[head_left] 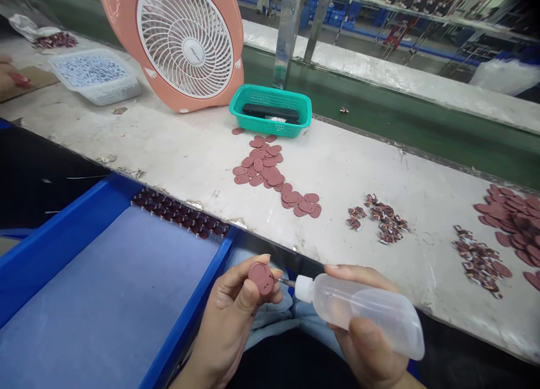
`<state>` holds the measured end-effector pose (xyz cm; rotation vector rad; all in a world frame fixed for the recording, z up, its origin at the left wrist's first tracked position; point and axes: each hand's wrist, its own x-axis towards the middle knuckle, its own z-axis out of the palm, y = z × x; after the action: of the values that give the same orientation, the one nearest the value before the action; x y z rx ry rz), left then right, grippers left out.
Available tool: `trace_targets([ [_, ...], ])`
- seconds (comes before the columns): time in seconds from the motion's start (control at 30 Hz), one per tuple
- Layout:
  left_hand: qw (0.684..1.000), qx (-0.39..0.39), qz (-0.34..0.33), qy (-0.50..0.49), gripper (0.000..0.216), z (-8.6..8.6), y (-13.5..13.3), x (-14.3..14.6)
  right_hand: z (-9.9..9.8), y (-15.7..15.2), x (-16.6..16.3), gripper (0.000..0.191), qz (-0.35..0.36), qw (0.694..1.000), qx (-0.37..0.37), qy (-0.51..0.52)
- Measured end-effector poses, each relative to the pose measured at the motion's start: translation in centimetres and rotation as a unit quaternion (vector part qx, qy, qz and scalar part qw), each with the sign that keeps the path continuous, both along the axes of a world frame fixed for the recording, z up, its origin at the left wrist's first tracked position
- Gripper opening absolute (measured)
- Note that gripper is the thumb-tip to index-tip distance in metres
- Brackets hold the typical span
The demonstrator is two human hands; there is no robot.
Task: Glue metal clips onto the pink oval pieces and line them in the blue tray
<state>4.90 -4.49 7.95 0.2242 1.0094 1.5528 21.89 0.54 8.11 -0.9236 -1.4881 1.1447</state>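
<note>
Between the thumb and fingers of my left hand (236,304) is a reddish-brown oval disc (260,277) with small holes near one edge. My right hand (371,338) is wrapped round a translucent squeeze bottle (367,307) with a white cap, tilted toward the left. The bottle's thin metal tip reaches the disc's right edge; whether it touches is too small to tell. On the white table beyond my hands lies a loose spread of similar oval discs (274,177). Small dark-brown parts with metal bits (386,220) lie in a heap to their right.
A blue tray (223,259) at my left holds rows of dark parts (179,213). A green basket (270,127), an orange fan (169,94) and a white tub (118,91) stand at the back. More discs (512,220) lie far right. Another person's hand (8,77) shows at far left.
</note>
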Motion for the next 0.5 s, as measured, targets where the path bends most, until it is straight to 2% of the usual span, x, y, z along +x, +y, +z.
trace_targets([
  [0.2, 1.0, -0.008, 0.005, 0.009, 0.028, -0.2, 0.1, 0.0, 0.7, 0.2, -0.4, 0.031, 0.007, 1.0, 0.006, 0.016],
  [0.33, 1.0, -0.019, 0.009, 0.005, 0.032, -0.3, 0.2, -0.1, 0.7, 0.4, -0.5, 0.037, 0.015, 0.996, -0.052, 0.069],
  [0.43, 0.997, -0.05, 0.05, 0.013, 0.036, 0.0, 0.4, -0.1, 1.3, 2.8, -0.5, 0.055, 0.03, 0.974, -0.13, 0.185],
  [0.5, 0.993, -0.072, 0.09, 0.023, 0.038, 0.2, 0.7, -0.2, 1.9, 6.2, -0.8, 0.062, 0.042, 0.965, -0.162, 0.201],
])
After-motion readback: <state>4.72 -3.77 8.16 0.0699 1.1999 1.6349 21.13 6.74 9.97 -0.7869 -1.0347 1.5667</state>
